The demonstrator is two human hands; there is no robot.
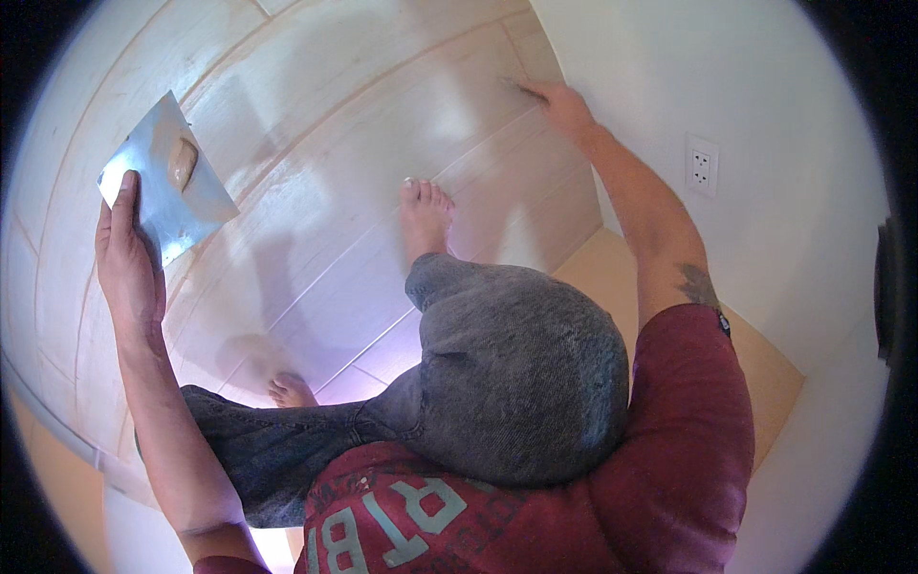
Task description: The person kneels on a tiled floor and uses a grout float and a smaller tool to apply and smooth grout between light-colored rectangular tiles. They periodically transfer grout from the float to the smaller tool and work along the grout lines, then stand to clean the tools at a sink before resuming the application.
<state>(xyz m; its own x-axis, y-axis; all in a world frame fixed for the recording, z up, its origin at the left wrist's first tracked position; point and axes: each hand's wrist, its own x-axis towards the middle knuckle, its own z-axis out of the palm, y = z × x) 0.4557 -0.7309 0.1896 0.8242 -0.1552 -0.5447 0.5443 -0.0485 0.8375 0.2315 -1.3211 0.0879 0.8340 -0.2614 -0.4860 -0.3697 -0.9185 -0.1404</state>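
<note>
My left hand grips a square metal plate by its edge, thumb on top, with a blob of pale beige paste on it. Farther right, my right hand is closed on a small putty knife, its thin blade at the tiled floor near the foot of the white wall. Light grout-like lines run between the wood-look tiles under the blade. Whether the blade touches the floor is hard to tell.
My bare feet rest on the tiles below me. A white wall with an outlet rises at the right. A beige surface shows behind my right arm, and a dark object sits at the far right rim.
</note>
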